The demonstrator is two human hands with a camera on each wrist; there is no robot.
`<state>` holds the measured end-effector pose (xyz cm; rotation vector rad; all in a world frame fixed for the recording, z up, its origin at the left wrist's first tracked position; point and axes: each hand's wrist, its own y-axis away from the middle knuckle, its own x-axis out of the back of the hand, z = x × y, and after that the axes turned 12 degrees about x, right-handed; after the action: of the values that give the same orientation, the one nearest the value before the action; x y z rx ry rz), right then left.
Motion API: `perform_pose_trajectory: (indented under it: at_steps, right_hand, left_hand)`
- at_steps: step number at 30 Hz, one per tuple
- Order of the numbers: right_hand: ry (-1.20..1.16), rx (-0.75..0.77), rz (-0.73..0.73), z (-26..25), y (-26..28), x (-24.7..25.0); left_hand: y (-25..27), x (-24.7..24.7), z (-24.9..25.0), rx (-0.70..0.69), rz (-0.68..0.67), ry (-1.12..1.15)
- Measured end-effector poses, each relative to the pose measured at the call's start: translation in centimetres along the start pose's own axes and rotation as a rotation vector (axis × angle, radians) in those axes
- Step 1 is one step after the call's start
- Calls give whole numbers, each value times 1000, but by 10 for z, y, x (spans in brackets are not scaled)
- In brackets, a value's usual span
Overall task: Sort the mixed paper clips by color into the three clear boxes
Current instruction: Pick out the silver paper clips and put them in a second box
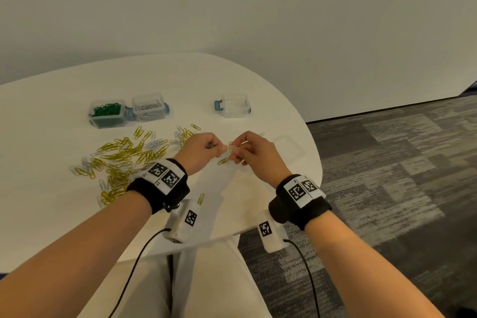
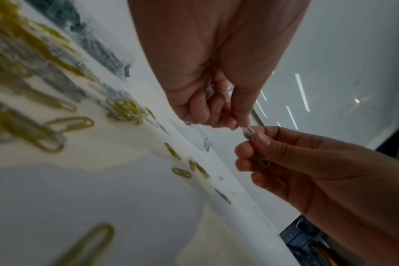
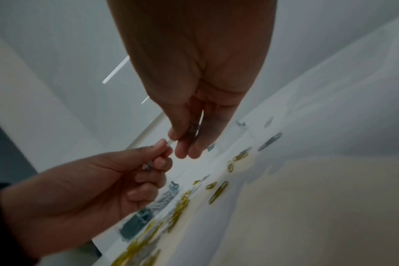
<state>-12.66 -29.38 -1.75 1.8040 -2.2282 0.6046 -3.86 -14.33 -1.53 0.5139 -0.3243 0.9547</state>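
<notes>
Both hands are raised over the near edge of the white table (image 1: 258, 80), working on one small tangle: a white clip (image 1: 233, 146) that looks hooked to a yellow clip (image 2: 261, 160). To part them cleanly, I'd say each hand should keep a firm hold near the linked loops and slide one wire back along the other rather than tugging, since a pull could bend a clip or flick it off the edge. The left hand (image 1: 200, 153) is closed tight, thumb and forefinger nipping one end of the white clip, while its curled fingers seem to hide a few more clips in the palm; what colour those are I cannot tell. The right hand (image 1: 254, 153) is likewise narrowed to a pinch, its fingertips (image 2: 262, 140) on the other end, the yellow clip hanging below them. From the hands, the unsorted pile (image 1: 124, 160), mostly yellow with some white, lies at about nine o'clock. The green box (image 1: 107, 113) and the white box (image 1: 149, 107) stand touching at ten to eleven o'clock, well filled. The third box (image 1: 235, 105), at twelve o'clock, looks empty, so the yellow ones are all still to go.
</notes>
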Motion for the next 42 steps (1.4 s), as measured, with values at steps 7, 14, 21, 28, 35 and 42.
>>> perform_pose_trajectory:
  at_steps: [7, 14, 21, 28, 35, 42]
  right_hand:
    - [261, 178, 76, -6, 5, -6]
    - [64, 64, 190, -12, 8, -28]
    - [23, 73, 152, -14, 7, -20]
    - [41, 38, 194, -14, 5, -14]
    - [-142, -104, 265, -23, 1, -19]
    - [-913, -451, 155, -31, -4, -20]
  left_hand:
    - [4, -2, 4, 19, 119, 42]
    - [4, -23, -1, 83, 205, 251]
    - [2, -21, 0, 117, 193, 331]
    - [3, -16, -2, 59, 202, 261]
    - [10, -17, 2, -111, 312, 105]
    - [13, -16, 8, -223, 399, 24]
